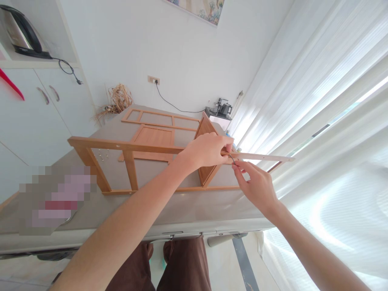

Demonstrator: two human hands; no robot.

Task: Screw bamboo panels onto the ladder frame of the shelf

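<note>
A wooden frame (145, 147) stands on its long edge on the table, its slats joining an upper and a lower rail. My left hand (209, 148) is closed around the upper rail, right of the middle, above a panel (209, 177) set crosswise in the frame. Just beside it, my right hand (256, 182) pinches a thin bent metal hex key (232, 160) between thumb and fingers. The key's far end meets the rail by my left fingertips; the exact contact is hidden.
Behind lie a flat wooden panel (154, 139) and a second frame (157, 118) on the grey table (169, 210). Small metal fittings (101, 155) lie at left. Dried stalks (118, 99) and a kettle set (222, 108) stand at the back. A curtain (327, 101) hangs right.
</note>
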